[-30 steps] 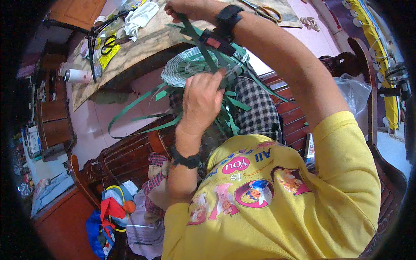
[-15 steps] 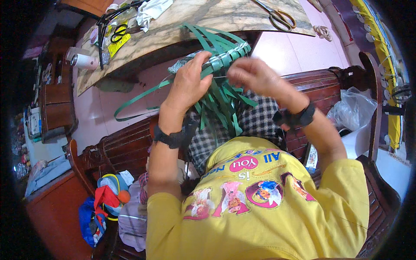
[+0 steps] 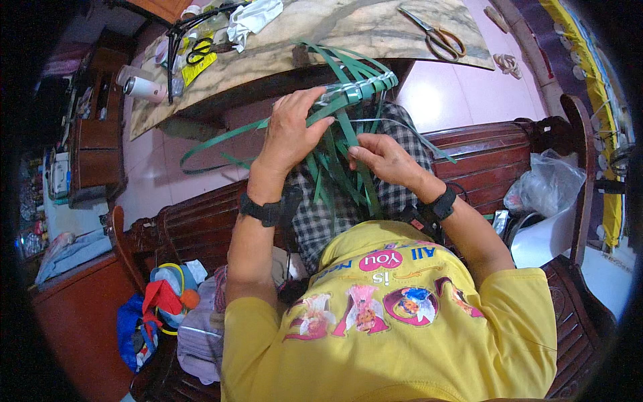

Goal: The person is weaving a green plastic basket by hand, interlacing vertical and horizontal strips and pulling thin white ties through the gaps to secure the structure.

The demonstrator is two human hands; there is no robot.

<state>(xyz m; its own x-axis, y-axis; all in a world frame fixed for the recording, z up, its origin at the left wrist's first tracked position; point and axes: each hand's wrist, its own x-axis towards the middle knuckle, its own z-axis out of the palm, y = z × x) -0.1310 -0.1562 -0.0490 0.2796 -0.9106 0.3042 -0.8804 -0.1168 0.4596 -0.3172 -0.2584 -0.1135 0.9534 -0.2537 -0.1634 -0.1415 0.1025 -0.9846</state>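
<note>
Over my lap sits a partly woven piece of flat green strips (image 3: 355, 92), with a tight woven band along its upper edge and many loose ends hanging down. My left hand (image 3: 293, 127) grips the woven band at its left end, thumb on the near side. Lower and to the right, my right hand (image 3: 386, 158) pinches one hanging green strip (image 3: 348, 130) between thumb and fingers. A thin pale strip (image 3: 422, 139) sticks out to the right above that hand. One long green strip (image 3: 201, 144) loops out to the left.
Ahead stands a marble-topped table (image 3: 281, 40) with large scissors (image 3: 435, 37), black-handled scissors (image 3: 199, 51), a white cloth (image 3: 253, 21) and a pale tumbler (image 3: 144, 89). I sit on a dark wooden bench (image 3: 479, 157). A clear plastic bag (image 3: 549, 181) lies at right, cloth items (image 3: 167, 301) at left.
My right hand has moved down from beside the woven band and now pinches a hanging strip. The thin pale strip now shows at the right. My left hand keeps its hold.
</note>
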